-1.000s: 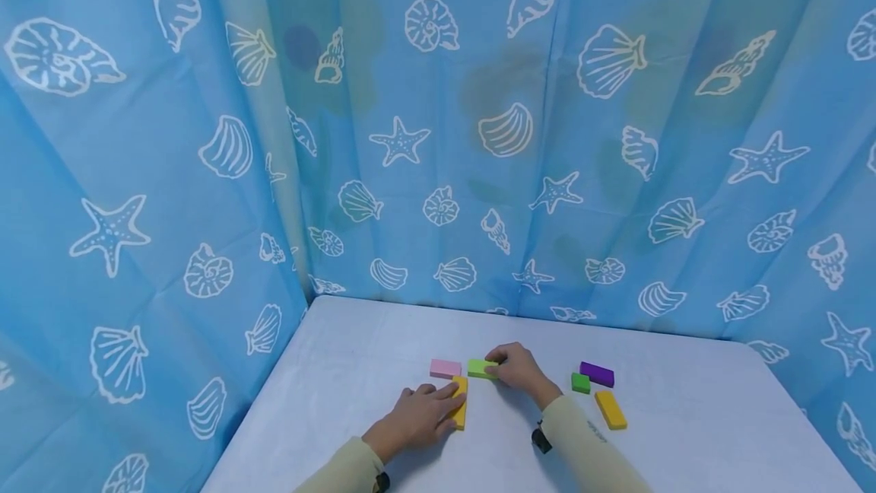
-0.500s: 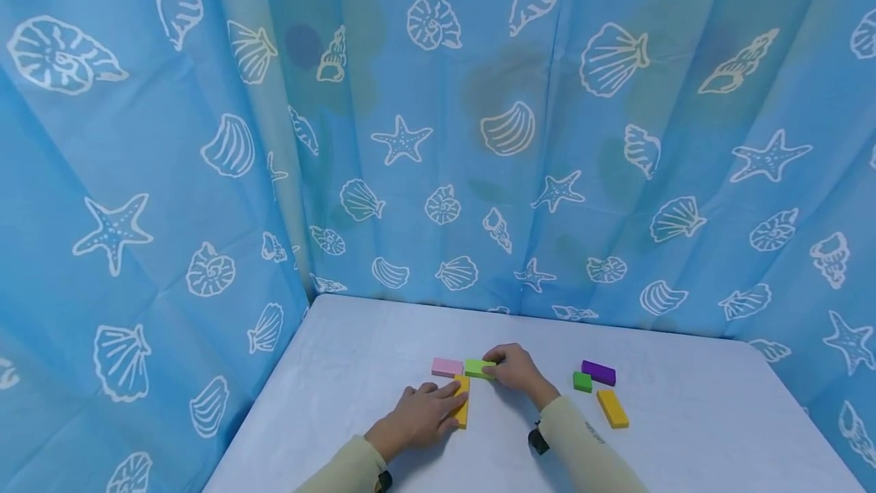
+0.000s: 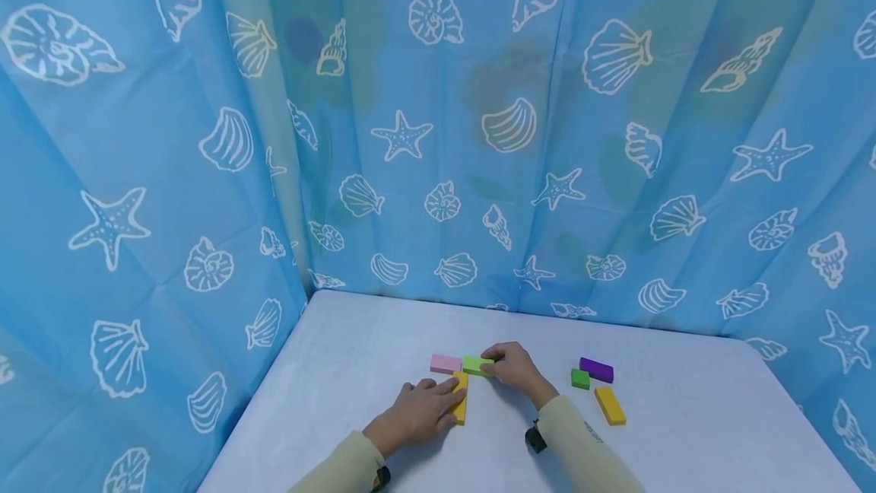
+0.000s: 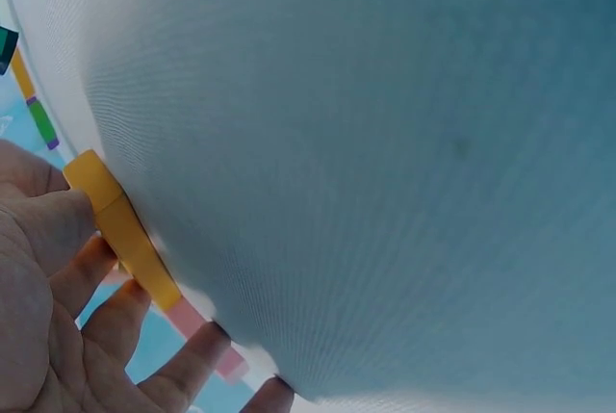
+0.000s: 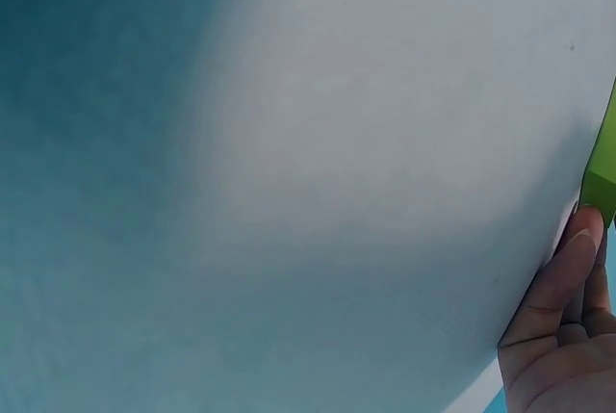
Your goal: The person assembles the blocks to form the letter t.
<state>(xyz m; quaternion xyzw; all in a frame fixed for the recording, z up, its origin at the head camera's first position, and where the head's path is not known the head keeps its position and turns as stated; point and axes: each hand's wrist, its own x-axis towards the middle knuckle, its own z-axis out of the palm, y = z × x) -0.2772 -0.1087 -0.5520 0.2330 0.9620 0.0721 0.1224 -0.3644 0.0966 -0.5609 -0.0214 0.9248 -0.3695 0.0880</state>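
At the bottom edge of the head view, two pale sleeves (image 3: pixel 342 470) come in, each with a dark device at the wrist. Just above, left of centre in the lower part of the frame, the left hand (image 3: pixel 414 413) lies with its fingers spread, thumb and fingertips touching a yellow block (image 3: pixel 461 411) — whether they pinch it or only press on it, I cannot tell. That block lies flat, its long side running up the frame.

To the lower right lies another yellow bar (image 3: pixel 610 406), slightly slanted, untouched. Above it a small green block (image 3: pixel 580 378) sits at the left end of a purple block (image 3: pixel 597 369).

At lower centre the right hand (image 3: pixel 515 365) pinches the right end of a light green block (image 3: pixel 474 364) between thumb and finger, the grip nearly closed. Just left of it lies a pink block (image 3: pixel 445 363) — any contact is too fine to tell — with the first yellow block's top end just below their meeting point. All rest on a white tabletop (image 3: pixel 698 417). Behind, a blue curtain (image 3: pixel 424 82) printed with white shells and starfish fills the upper frame.
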